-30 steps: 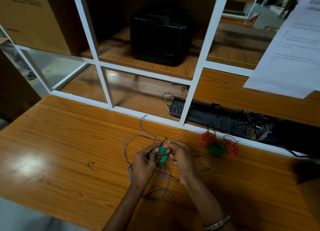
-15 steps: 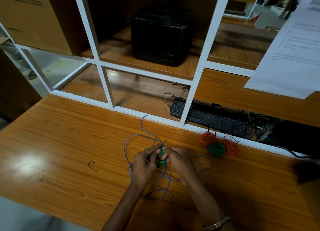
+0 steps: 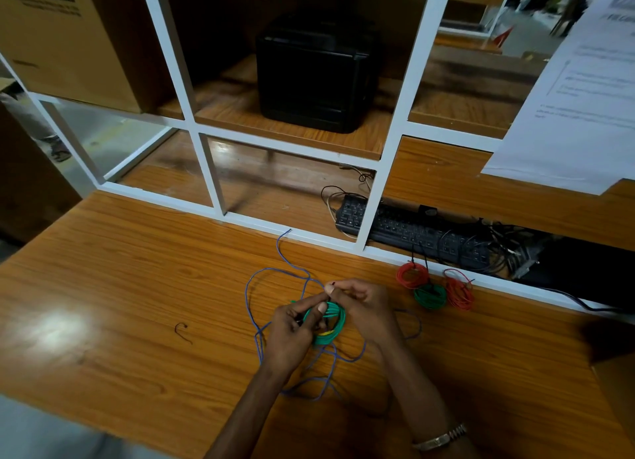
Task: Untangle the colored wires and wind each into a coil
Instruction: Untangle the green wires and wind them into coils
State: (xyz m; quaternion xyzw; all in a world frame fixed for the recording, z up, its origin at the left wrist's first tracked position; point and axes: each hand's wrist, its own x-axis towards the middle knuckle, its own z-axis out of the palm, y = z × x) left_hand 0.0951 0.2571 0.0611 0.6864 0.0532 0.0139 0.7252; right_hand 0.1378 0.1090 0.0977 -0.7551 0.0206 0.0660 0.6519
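Note:
A green wire coil (image 3: 331,324) sits between my two hands above the wooden table (image 3: 137,304). My left hand (image 3: 295,328) grips its left side, thumb across the loops. My right hand (image 3: 364,307) pinches a thin dark tie at the coil's top, fingers closed. A loose blue wire (image 3: 254,307) lies in wide loops around and under both hands, one end reaching toward the white frame. At the back right lie three wound coils: a red coil (image 3: 411,275), a green one (image 3: 430,296) and another red one (image 3: 459,292).
A small dark bent wire piece (image 3: 182,331) lies left of the hands. A white shelf frame (image 3: 374,218) borders the table's far edge, with a black keyboard (image 3: 412,231) and cables behind it. A black box (image 3: 316,70) and a cardboard box (image 3: 65,35) stand above.
My hands have closed in on the green coil. The right fingers have shifted up to its top and pinch the dark tie. The blue wire has stayed put.

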